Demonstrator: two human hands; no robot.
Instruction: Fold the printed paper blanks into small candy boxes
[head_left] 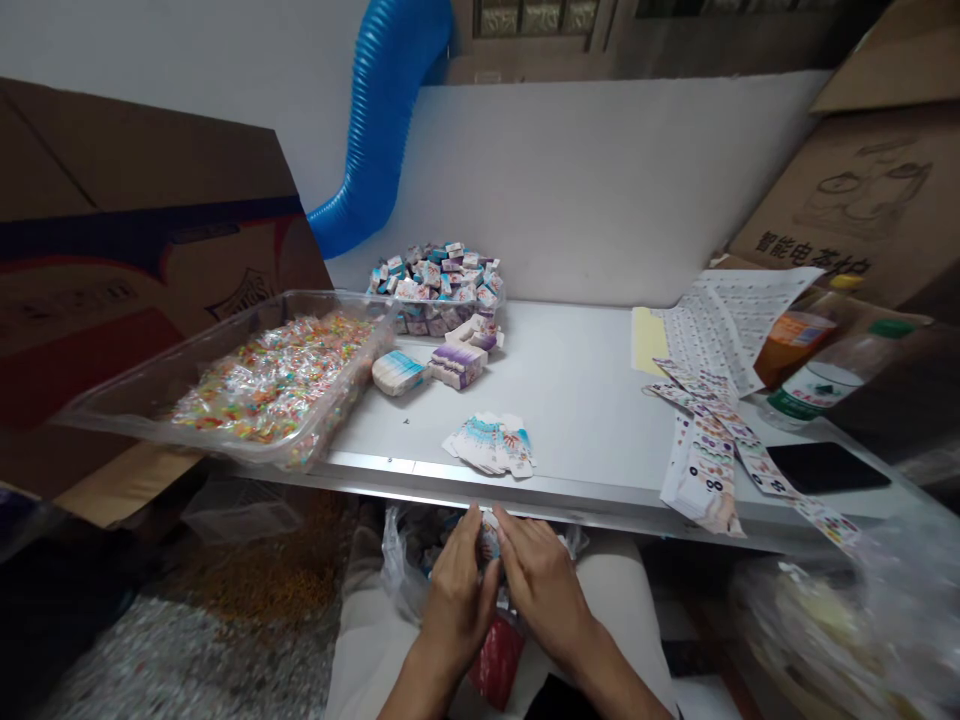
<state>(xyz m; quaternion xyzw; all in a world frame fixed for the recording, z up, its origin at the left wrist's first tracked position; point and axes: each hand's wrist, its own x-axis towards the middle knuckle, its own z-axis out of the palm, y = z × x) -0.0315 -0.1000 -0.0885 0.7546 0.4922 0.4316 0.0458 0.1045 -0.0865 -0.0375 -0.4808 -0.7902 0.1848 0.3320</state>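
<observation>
My left hand (455, 580) and my right hand (546, 580) meet over my lap, just below the table's front edge. Both sets of fingers close around a small printed paper box (489, 533), pale with coloured marks; most of it is hidden. Under my hands, a clear plastic bag (401, 565) lies open on my lap with small printed pieces inside. Part of a red object (496, 660) shows between my forearms. Beyond my hands, fanned flat printed box blanks (491, 445) lie near the table edge.
Stacked blanks (397, 372) sit behind, before a clear tub of small boxes (450, 318). At left, a clear tray (307, 445) of colourful wrapped pieces overhangs the edge. Printed strips (705, 470), a phone (825, 468) and bottles (817, 385) lie right. Cartons (150, 280) flank the table.
</observation>
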